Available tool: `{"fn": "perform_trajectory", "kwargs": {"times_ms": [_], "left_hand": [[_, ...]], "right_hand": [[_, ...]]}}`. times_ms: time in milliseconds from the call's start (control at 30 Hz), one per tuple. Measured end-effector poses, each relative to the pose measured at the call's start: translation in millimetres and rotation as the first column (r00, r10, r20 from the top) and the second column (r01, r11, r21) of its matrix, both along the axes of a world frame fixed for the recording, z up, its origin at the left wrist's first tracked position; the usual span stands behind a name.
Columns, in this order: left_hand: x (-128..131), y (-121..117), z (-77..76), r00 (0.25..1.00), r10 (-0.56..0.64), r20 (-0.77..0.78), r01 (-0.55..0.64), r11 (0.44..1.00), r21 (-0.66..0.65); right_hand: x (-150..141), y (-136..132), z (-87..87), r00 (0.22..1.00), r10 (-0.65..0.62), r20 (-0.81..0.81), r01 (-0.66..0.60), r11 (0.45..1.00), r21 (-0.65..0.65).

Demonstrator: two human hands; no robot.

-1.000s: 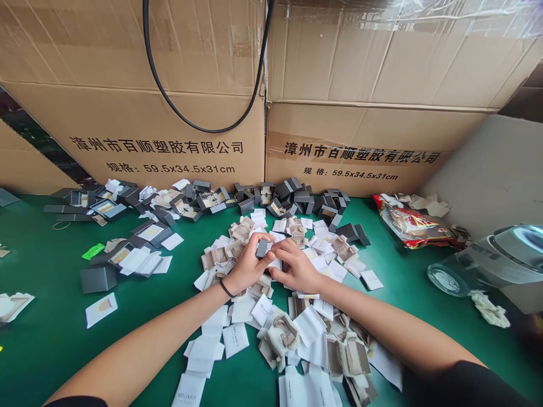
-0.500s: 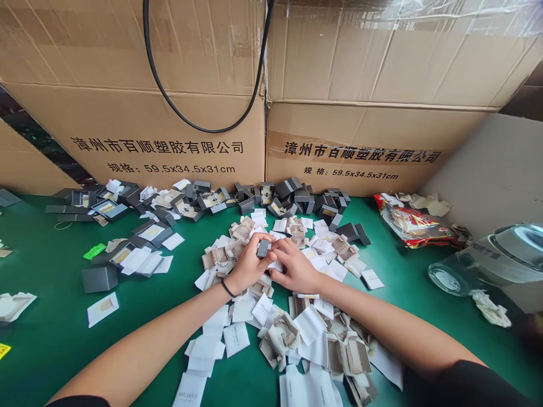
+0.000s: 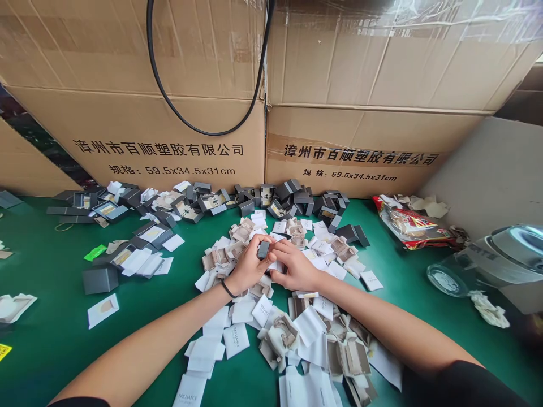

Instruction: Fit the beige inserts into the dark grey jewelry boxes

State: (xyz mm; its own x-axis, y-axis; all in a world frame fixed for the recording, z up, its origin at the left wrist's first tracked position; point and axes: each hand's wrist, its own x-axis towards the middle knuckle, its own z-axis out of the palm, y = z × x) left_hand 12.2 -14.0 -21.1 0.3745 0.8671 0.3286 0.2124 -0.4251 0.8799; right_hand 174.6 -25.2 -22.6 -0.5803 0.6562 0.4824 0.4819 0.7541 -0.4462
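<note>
A small dark grey box [image 3: 263, 250] is gripped in my left hand [image 3: 248, 265], between its thumb and bent fingers. From the other side my right hand [image 3: 299, 267] closes in, its fingertips against the box's right side and partly hiding it. Something white shows between the right thumb and fingers; whether it belongs to the box I cannot tell. Under and around both hands lies a loose heap of white printed cards [image 3: 236, 340] and beige-grey folded inserts [image 3: 283, 333].
Several dark grey boxes [image 3: 292, 192], many open, line the back against large cardboard cartons [image 3: 169, 124]. More boxes and papers sit left, near a green tag [image 3: 95, 252]. At right are a red food packet [image 3: 413, 223], a clear bottle [image 3: 487, 263] and crumpled tissue [image 3: 489, 310]. A black cable [image 3: 203, 133] hangs above.
Both hands keep almost the same position around the small dark grey box. The view has shifted very slightly; nothing else has visibly moved.
</note>
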Motion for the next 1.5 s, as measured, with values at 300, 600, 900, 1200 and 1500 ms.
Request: {"fn": "perform_trajectory", "kwargs": {"times_ms": [300,600,900,1200,1500], "left_hand": [[0.4,0.6,-0.2,1.000,0.007,0.015,-0.006,1.000,-0.014],[-1.3,1.7,-2.0,0.998,0.053,0.032,-0.053,0.999,0.013],[-0.6,-0.9,-2.6,0.999,0.047,-0.018,-0.046,0.997,0.055],[-0.5,-0.5,-2.7,0.998,0.063,-0.020,-0.062,0.996,0.058],[0.1,0.1,-4.0,0.996,0.084,-0.038,-0.082,0.995,0.060]], "right_hand": [[2.2,0.6,-3.4,0.999,0.004,0.035,-0.005,1.000,0.017],[5.1,-5.0,-6.7,0.993,-0.114,-0.043,0.113,0.993,-0.021],[4.0,-1.7,-9.8,0.996,-0.061,-0.063,0.060,0.998,-0.015],[1.4,-5.2,-7.4,0.994,-0.093,-0.049,0.092,0.995,-0.022],[-2.7,-5.3,-6.9,0.985,-0.174,-0.015,0.173,0.985,-0.024]]}}
